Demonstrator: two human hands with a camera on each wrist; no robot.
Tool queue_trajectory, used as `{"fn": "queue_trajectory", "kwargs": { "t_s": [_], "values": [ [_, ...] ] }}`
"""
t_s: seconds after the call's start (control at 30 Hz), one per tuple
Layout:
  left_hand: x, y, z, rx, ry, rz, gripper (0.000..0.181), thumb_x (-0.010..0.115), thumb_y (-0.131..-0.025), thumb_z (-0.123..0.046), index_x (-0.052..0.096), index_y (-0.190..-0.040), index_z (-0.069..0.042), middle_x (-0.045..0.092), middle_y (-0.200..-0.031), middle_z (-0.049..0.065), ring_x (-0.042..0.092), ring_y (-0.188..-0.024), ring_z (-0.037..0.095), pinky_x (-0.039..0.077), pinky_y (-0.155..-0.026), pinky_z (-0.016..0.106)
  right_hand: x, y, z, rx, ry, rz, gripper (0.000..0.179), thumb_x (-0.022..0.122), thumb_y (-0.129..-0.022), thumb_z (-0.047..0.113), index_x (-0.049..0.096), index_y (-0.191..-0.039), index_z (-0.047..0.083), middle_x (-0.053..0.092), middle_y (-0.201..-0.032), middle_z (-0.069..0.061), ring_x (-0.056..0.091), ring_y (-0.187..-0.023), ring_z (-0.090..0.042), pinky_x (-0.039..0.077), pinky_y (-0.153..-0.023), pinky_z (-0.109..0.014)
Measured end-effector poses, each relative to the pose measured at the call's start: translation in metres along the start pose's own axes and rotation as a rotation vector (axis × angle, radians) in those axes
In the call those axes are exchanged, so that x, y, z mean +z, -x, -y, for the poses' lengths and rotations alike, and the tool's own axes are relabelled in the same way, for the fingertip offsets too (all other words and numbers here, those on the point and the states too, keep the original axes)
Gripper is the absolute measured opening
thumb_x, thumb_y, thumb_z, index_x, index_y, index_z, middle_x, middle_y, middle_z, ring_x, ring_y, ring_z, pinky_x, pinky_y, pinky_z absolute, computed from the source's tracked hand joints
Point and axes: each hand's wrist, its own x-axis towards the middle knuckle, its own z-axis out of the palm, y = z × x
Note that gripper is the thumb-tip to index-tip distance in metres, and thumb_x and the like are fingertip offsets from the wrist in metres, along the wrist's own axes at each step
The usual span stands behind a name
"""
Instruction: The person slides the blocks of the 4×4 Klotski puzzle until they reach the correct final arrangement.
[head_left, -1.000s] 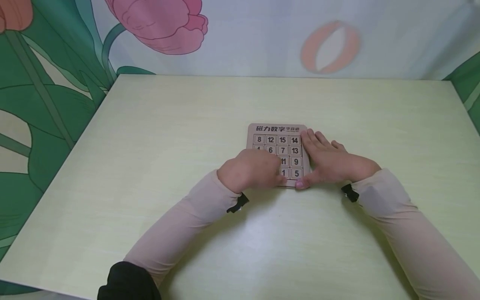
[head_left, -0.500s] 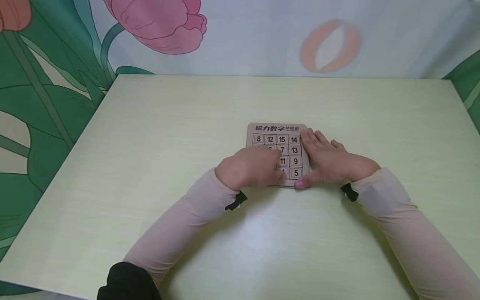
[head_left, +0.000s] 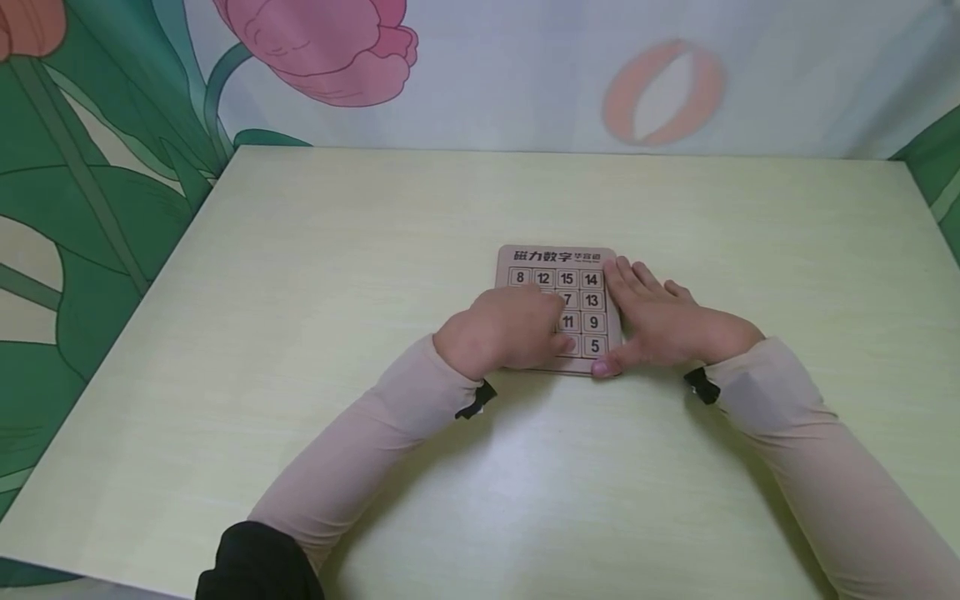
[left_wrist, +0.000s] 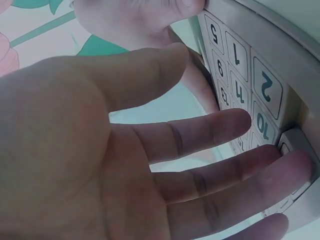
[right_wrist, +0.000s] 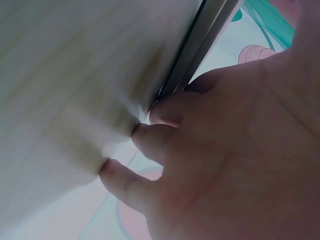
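A flat number sliding puzzle (head_left: pixel 557 257) with square numbered tiles lies on the table. My left hand (head_left: pixel 504 332) reaches over its lower left part and covers several tiles. In the left wrist view, its fingers extend to the tiles, with fingertips at one tile beside the 10 tile (left_wrist: pixel 263 124). A gap without a tile shows in the corner next to the 2 tile (left_wrist: pixel 268 89). My right hand (head_left: pixel 663 325) lies flat along the puzzle's right side, thumb at the lower right corner. In the right wrist view, its fingertips touch the table by the puzzle's edge (right_wrist: pixel 192 57).
The pale wooden table (head_left: pixel 337 250) stretches out on all sides of the puzzle. Behind it hangs a backdrop (head_left: pixel 510 75) printed with flowers and green leaves. A black band (head_left: pixel 703 386) sits at the right wrist.
My left hand has shifted slightly upward on the puzzle, now covering more of the second row. The right hand and the puzzle stay in place.
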Motion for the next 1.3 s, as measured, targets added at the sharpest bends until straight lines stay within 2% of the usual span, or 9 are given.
{"fn": "queue_trajectory", "kwargs": {
  "t_s": [0.27, 0.63, 0.87, 1.0, 1.3],
  "values": [
    [-0.0005, 0.0003, -0.0011, -0.015, -0.001, -0.001, 0.032, 0.053, -0.105, -0.04, 0.066, -0.11, -0.011, 0.065, -0.096, 0.003, 0.06, -0.085, 0.018, 0.051, -0.071, 0.034, -0.0004, -0.0006, 0.0004, 0.005, -0.003, -0.001, 0.145, 0.075, -0.07, 0.075, -0.011, -0.158, -0.002, -0.01, -0.164, -0.024, -0.009, -0.15, -0.043, 0.002, -0.112, -0.07],
    [-0.0016, 0.0033, -0.0051, 0.003, 0.011, -0.006, 0.031, 0.053, -0.105, -0.039, 0.067, -0.105, -0.011, 0.065, -0.094, 0.003, 0.06, -0.083, 0.018, 0.051, -0.07, 0.034, 0.0004, 0.0001, -0.0003, 0.004, -0.003, 0.001, 0.145, 0.075, -0.07, 0.075, -0.011, -0.158, -0.001, -0.01, -0.164, -0.024, -0.009, -0.15, -0.043, 0.002, -0.112, -0.07],
    [-0.0015, 0.0034, -0.0067, 0.034, -0.006, -0.004, 0.032, 0.052, -0.105, -0.039, 0.068, -0.106, -0.011, 0.066, -0.096, 0.003, 0.06, -0.086, 0.019, 0.05, -0.074, 0.034, 0.0007, -0.0007, -0.0012, 0.001, -0.001, 0.0, 0.145, 0.074, -0.07, 0.076, -0.012, -0.158, -0.001, -0.012, -0.164, -0.023, -0.01, -0.15, -0.042, 0.002, -0.112, -0.069],
    [-0.0015, 0.0045, -0.0067, 0.034, -0.003, -0.003, 0.031, 0.052, -0.105, -0.039, 0.067, -0.104, -0.011, 0.066, -0.094, 0.003, 0.061, -0.084, 0.019, 0.049, -0.07, 0.033, 0.0006, -0.0007, -0.0008, -0.002, 0.0, 0.0, 0.145, 0.074, -0.071, 0.076, -0.012, -0.158, -0.002, -0.012, -0.164, -0.023, -0.011, -0.15, -0.042, 0.001, -0.112, -0.069],
    [-0.0007, 0.005, -0.0075, 0.031, -0.013, -0.001, 0.033, 0.053, -0.105, -0.04, 0.067, -0.11, -0.011, 0.066, -0.096, 0.003, 0.06, -0.085, 0.019, 0.049, -0.07, 0.033, -0.0002, 0.0001, 0.0005, -0.001, -0.002, -0.003, 0.144, 0.075, -0.071, 0.074, -0.011, -0.158, -0.003, -0.011, -0.164, -0.025, -0.009, -0.15, -0.043, 0.002, -0.112, -0.069]
  ]
}}
